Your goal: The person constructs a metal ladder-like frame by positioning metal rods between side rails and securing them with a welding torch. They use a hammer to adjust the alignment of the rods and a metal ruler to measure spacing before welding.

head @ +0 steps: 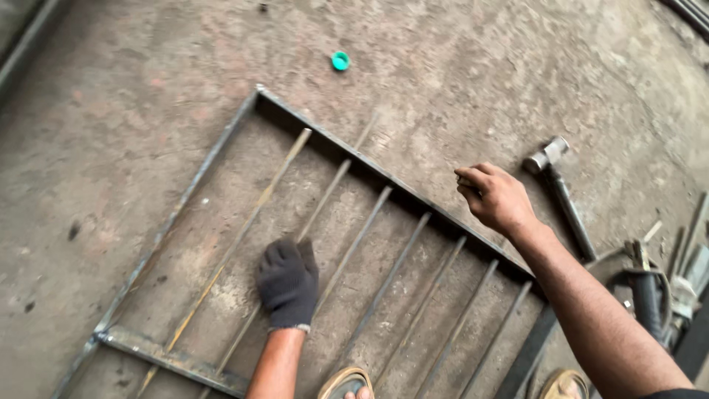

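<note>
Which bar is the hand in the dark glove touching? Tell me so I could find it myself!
Find the big metal frame lying flat on the concrete floor, with thin bars across it. Count from its far corner: the left hand, in a dark glove, presses on the second bar. The yellowish first bar beside it lies untouched.

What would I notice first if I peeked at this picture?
Probably the big metal frame with long thin bars lying flat on the dusty concrete floor. The left hand, in a dark glove, presses on one bar near the middle, while the bare right hand hovers above the frame's far edge. A hammer lies to the right.
</note>
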